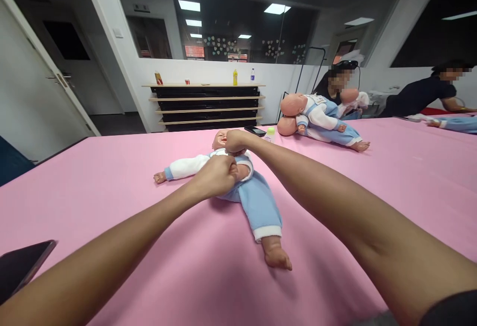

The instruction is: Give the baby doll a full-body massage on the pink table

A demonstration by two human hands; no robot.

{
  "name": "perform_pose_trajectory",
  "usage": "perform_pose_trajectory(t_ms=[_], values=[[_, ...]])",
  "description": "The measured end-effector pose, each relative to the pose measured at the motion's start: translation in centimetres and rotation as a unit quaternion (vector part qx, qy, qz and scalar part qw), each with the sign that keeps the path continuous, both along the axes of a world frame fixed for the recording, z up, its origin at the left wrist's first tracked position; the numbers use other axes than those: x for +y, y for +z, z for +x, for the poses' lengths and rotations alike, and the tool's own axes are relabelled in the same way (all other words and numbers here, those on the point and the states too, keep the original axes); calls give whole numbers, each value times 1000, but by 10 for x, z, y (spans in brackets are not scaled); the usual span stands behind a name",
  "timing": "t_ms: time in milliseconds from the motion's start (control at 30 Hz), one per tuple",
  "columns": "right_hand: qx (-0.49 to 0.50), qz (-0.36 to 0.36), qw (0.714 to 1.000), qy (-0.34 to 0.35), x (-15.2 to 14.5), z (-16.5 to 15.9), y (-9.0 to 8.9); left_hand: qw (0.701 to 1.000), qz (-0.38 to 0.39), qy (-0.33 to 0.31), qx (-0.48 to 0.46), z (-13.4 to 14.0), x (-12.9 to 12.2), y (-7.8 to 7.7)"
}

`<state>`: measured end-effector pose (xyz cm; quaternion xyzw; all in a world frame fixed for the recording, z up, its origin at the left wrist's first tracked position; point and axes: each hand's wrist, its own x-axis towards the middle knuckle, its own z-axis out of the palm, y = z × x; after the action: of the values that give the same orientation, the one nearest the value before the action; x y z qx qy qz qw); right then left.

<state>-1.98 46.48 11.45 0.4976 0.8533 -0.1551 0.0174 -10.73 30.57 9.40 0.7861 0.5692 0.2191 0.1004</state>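
A baby doll (220, 140) lies on its back on the pink table, dressed in a white and light blue romper (261, 202). Bare doll skin shows through a gap in the cloth at the belly. My left hand (219, 176) is closed in a pinch on the romper's edge beside that gap. Higher up, by the doll's chin and chest, my right hand (237, 142) is curled shut on the romper's upper part; its fingertips are mostly hidden. One doll leg stretches toward me, and a white-sleeved arm points left.
Two similar dolls (316, 117) lie stacked at the back right. A dark phone (255, 130) and a green-capped bottle (270, 135) sit behind my doll. Another dark device (26, 266) lies at left. Two people (331, 82) work beyond the stacked dolls. A shelf (206, 100) stands by the wall.
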Motion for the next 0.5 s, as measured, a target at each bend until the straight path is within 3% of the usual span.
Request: perform_pose_trajectory(t_ms=[100, 233, 300, 400, 500], values=[[24, -20, 999, -24, 7, 13, -4, 1000, 4, -10, -11, 3, 2, -6], [147, -59, 983, -94, 27, 85, -13, 1000, -2, 16, 14, -26, -48, 2], [278, -121, 933, -194, 35, 127, -26, 999, -31, 27, 27, -44, -82, 1], [318, -149, 902, -250, 37, 175, -57, 995, -90, 42, 29, -65, -128, -17], [357, -181, 859, -318, 32, 196, -90, 990, -131, 45, 35, -74, -152, -47]])
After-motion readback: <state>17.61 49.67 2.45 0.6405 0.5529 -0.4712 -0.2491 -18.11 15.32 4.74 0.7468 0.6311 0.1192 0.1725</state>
